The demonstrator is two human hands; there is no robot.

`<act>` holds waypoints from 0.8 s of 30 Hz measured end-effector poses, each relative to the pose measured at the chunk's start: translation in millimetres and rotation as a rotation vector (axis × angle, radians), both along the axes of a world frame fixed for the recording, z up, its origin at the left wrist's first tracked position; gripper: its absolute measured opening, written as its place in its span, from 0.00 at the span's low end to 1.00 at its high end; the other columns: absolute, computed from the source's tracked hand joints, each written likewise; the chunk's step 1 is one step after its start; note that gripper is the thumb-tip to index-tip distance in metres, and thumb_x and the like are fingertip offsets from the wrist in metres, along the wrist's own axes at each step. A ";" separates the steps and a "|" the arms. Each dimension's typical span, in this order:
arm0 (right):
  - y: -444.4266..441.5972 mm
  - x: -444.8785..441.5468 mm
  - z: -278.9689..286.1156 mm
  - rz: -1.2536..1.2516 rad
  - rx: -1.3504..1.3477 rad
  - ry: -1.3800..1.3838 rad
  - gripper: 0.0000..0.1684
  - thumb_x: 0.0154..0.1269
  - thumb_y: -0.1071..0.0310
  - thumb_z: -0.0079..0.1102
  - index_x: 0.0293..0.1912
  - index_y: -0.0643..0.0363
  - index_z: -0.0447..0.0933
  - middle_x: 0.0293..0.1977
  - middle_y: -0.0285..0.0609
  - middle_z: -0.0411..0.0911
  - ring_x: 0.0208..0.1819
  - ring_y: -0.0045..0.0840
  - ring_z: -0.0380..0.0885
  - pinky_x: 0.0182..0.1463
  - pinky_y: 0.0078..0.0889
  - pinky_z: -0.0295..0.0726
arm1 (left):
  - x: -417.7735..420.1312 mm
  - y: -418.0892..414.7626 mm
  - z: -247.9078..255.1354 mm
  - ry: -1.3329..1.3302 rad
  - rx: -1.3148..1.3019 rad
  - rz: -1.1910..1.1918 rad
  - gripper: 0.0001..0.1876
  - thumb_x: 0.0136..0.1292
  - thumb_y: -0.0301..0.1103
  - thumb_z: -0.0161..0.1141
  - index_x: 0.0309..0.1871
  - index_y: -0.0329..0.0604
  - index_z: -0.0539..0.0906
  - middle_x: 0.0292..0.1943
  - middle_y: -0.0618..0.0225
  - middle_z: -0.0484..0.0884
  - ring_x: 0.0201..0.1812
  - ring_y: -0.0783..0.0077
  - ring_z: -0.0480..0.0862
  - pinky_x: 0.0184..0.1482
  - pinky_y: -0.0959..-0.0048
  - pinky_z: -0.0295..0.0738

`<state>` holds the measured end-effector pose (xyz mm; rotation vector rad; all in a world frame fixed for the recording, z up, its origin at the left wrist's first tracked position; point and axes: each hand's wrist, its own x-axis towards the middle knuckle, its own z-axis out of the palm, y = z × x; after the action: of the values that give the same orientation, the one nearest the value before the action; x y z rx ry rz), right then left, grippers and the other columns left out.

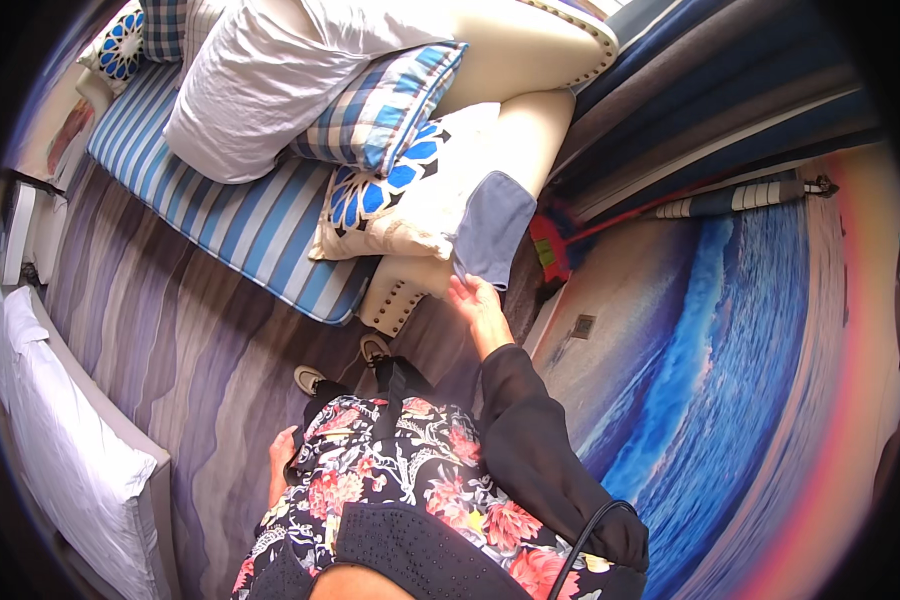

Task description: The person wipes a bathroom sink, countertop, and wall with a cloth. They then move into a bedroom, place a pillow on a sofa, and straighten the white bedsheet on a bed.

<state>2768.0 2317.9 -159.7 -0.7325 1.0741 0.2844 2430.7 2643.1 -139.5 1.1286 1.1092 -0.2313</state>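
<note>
With my right hand I touch the lower edge of a blue-grey cloth, which lies over the arm of a cream sofa; whether the fingers grip it I cannot tell. My left hand hangs low beside the floral apron, partly hidden, and its grip cannot be seen. Just left of the cloth rests a cream cushion with a blue pattern. Behind that are a blue checked cushion and a large white pillow or cloth-covered cushion on the striped seat.
A white-covered bed or padded seat stands at the lower left. Dark striped curtains hang behind the sofa arm. A red-handled broom leans near the wall with a sea mural. Wavy-patterned flooring runs before the sofa.
</note>
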 end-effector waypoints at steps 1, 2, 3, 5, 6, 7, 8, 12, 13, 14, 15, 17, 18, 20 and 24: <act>-0.6 -2.3 2.2 0.055 -0.043 0.036 0.11 0.53 0.75 0.49 0.38 0.66 0.62 0.32 0.48 0.71 0.31 0.38 0.77 0.31 0.43 0.77 | -9.9 4.0 -7.7 0.024 -0.004 -0.018 0.13 0.58 0.32 0.53 0.43 0.32 0.74 0.32 0.64 0.79 0.32 0.78 0.78 0.36 0.82 0.72; -6.3 -7.4 -5.5 0.158 -0.088 0.023 0.11 0.51 0.75 0.49 0.36 0.67 0.64 0.31 0.48 0.71 0.30 0.38 0.77 0.29 0.43 0.77 | -19.5 9.6 -18.5 0.047 -0.009 -0.037 0.14 0.59 0.32 0.52 0.44 0.31 0.74 0.34 0.64 0.79 0.34 0.78 0.77 0.38 0.82 0.71; -8.7 -10.2 -0.1 0.230 -0.146 0.032 0.12 0.50 0.73 0.50 0.36 0.68 0.66 0.31 0.48 0.72 0.28 0.38 0.78 0.26 0.40 0.78 | -22.4 12.0 -23.3 0.070 -0.017 -0.056 0.14 0.60 0.32 0.50 0.45 0.30 0.73 0.36 0.64 0.78 0.36 0.79 0.77 0.41 0.82 0.71; -18.3 -11.5 -3.4 0.348 -0.272 0.041 0.14 0.50 0.72 0.52 0.37 0.69 0.66 0.30 0.49 0.72 0.27 0.38 0.78 0.22 0.37 0.79 | -30.0 16.2 -31.5 -0.026 -0.115 0.033 0.14 0.61 0.31 0.49 0.45 0.29 0.73 0.36 0.63 0.78 0.37 0.78 0.77 0.42 0.81 0.71; -15.0 -11.4 1.4 0.387 -0.304 0.038 0.16 0.50 0.71 0.53 0.38 0.69 0.66 0.30 0.50 0.74 0.27 0.38 0.79 0.20 0.34 0.79 | -36.5 19.4 -33.6 -0.072 -0.162 0.091 0.13 0.61 0.31 0.49 0.45 0.29 0.72 0.36 0.62 0.78 0.38 0.78 0.77 0.42 0.80 0.71; -13.4 -11.4 5.7 0.436 -0.337 0.034 0.16 0.51 0.69 0.54 0.39 0.69 0.66 0.30 0.51 0.75 0.27 0.38 0.79 0.21 0.35 0.79 | -43.8 26.2 -41.4 -0.043 -0.169 0.097 0.13 0.61 0.30 0.49 0.44 0.29 0.73 0.37 0.62 0.78 0.38 0.77 0.77 0.43 0.80 0.70; -13.5 -11.9 3.7 0.443 -0.384 0.099 0.18 0.52 0.66 0.55 0.39 0.68 0.66 0.29 0.51 0.76 0.27 0.37 0.79 0.22 0.35 0.79 | -49.3 32.9 -50.5 -0.017 -0.176 0.107 0.12 0.61 0.30 0.50 0.44 0.30 0.73 0.37 0.63 0.78 0.39 0.77 0.77 0.43 0.79 0.70; 2.4 -62.6 -4.1 0.460 -0.465 0.007 0.19 0.52 0.56 0.58 0.18 0.56 0.65 0.16 0.45 0.72 0.15 0.30 0.74 0.12 0.27 0.72 | -75.6 54.0 -54.9 -0.123 -0.063 0.164 0.11 0.53 0.31 0.57 0.38 0.37 0.77 0.27 0.70 0.78 0.25 0.82 0.75 0.28 0.82 0.70; 13.6 -80.5 2.1 0.629 -0.543 0.033 0.20 0.53 0.55 0.57 0.16 0.55 0.63 0.13 0.43 0.69 0.10 0.27 0.69 0.09 0.25 0.67 | -75.9 53.4 -43.8 -0.145 0.094 0.097 0.10 0.53 0.31 0.56 0.38 0.38 0.77 0.25 0.69 0.78 0.23 0.81 0.74 0.25 0.82 0.69; 21.3 -99.3 -10.7 0.713 -0.490 0.080 0.19 0.55 0.55 0.53 0.16 0.55 0.63 0.11 0.41 0.67 0.06 0.26 0.64 0.06 0.27 0.61 | -80.5 62.0 -37.7 -0.016 -0.044 0.210 0.11 0.54 0.33 0.56 0.38 0.38 0.75 0.25 0.66 0.78 0.22 0.79 0.75 0.24 0.81 0.69; -4.8 -117.2 -63.8 0.975 -0.412 -0.134 0.17 0.55 0.59 0.50 0.16 0.55 0.63 0.11 0.41 0.66 0.08 0.26 0.63 0.09 0.28 0.61 | -80.1 62.7 -34.1 0.037 -0.073 0.310 0.12 0.55 0.36 0.55 0.40 0.40 0.74 0.26 0.64 0.79 0.22 0.77 0.76 0.23 0.81 0.70; 25.1 -160.3 -69.0 1.956 -1.641 -1.378 0.09 0.45 0.65 0.51 0.15 0.52 0.66 0.13 0.38 0.70 0.15 0.31 0.68 0.20 0.30 0.69 | -107.6 78.5 -57.1 0.084 -0.127 0.393 0.12 0.57 0.38 0.52 0.41 0.43 0.73 0.26 0.63 0.79 0.23 0.74 0.78 0.22 0.80 0.70; 34.6 -165.7 -71.0 1.929 -1.341 -1.481 0.06 0.47 0.68 0.53 0.20 0.58 0.70 0.15 0.39 0.72 0.17 0.29 0.71 0.23 0.27 0.71 | -112.5 86.2 -51.8 0.127 -0.130 0.405 0.11 0.57 0.38 0.52 0.41 0.43 0.73 0.26 0.64 0.79 0.23 0.74 0.78 0.22 0.80 0.70; 117.6 -172.9 -27.5 1.885 -0.806 -0.964 0.07 0.50 0.71 0.54 0.26 0.66 0.75 0.20 0.41 0.75 0.20 0.25 0.73 0.26 0.22 0.73 | -139.1 104.2 -31.0 0.182 -0.089 0.490 0.11 0.56 0.34 0.53 0.37 0.35 0.73 0.26 0.58 0.78 0.22 0.70 0.79 0.25 0.73 0.76; 231.4 -172.3 86.0 1.635 -0.571 -0.327 0.09 0.54 0.69 0.52 0.30 0.66 0.73 0.20 0.41 0.73 0.20 0.21 0.72 0.23 0.20 0.71 | -168.3 111.8 -63.6 0.084 -0.022 0.648 0.10 0.55 0.32 0.53 0.35 0.33 0.74 0.23 0.56 0.78 0.21 0.68 0.79 0.23 0.73 0.77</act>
<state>2595.7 2549.4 -73.7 -2.0010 -0.0147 1.2030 2262.4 2754.9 -203.1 0.6946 1.4823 0.2181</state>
